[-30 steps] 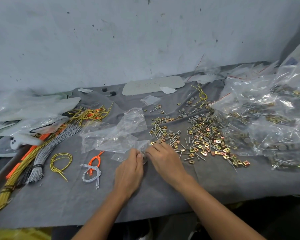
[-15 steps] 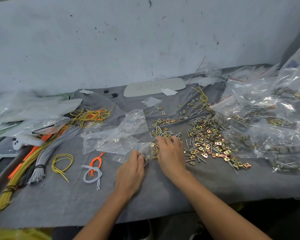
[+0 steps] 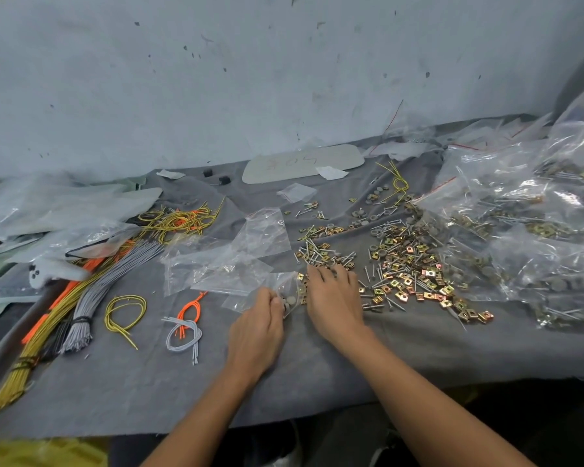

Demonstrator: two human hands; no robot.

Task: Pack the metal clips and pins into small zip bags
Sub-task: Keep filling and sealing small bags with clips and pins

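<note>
A loose heap of gold metal clips and steel pins (image 3: 408,264) spreads over the grey cloth (image 3: 149,382) right of centre. My left hand (image 3: 255,328) pinches the edge of a small clear zip bag (image 3: 285,289) that holds a few grey round pieces. My right hand (image 3: 332,299) lies palm down beside the bag, its fingers reaching onto a smaller cluster of pins and clips (image 3: 321,254). Whether the fingers pinch a piece is hidden.
Empty zip bags (image 3: 230,257) lie left of the held one. Filled bags (image 3: 526,237) pile up at the right. Bundles of yellow, grey and orange cords (image 3: 81,291) cover the left side. A wall (image 3: 250,79) closes the back; the cloth's front edge is near.
My right hand moved from the bag's mouth forward onto the small cluster of pins and clips. My left hand kept hold of the bag.
</note>
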